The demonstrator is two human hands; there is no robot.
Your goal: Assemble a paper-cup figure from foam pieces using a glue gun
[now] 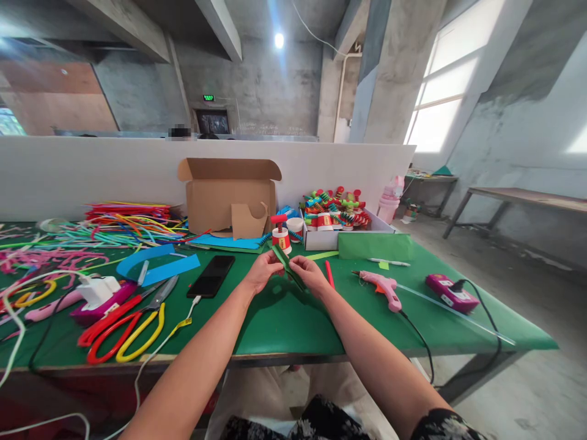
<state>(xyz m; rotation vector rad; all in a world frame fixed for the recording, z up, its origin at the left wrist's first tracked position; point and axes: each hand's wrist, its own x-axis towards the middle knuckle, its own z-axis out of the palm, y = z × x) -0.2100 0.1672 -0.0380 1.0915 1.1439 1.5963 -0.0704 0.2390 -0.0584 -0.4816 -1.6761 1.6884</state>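
Observation:
Both my hands meet over the middle of the green table (293,324). My left hand (263,271) pinches the upper end of a narrow dark green strip (285,260). My right hand (310,273) pinches the same strip lower down, fingers closed on it. The strip slants from upper left to lower right between them. Just behind my hands stands a small red and white spool-like craft piece (280,234). A red stick (329,274) lies right of my right hand.
A pink glue gun (384,287) and a pink power strip (451,292) lie at right. A black phone (211,275), scissors (132,321) and pipe cleaners (114,226) lie at left. An open cardboard box (229,195) and a white box of finished toys (337,220) stand behind.

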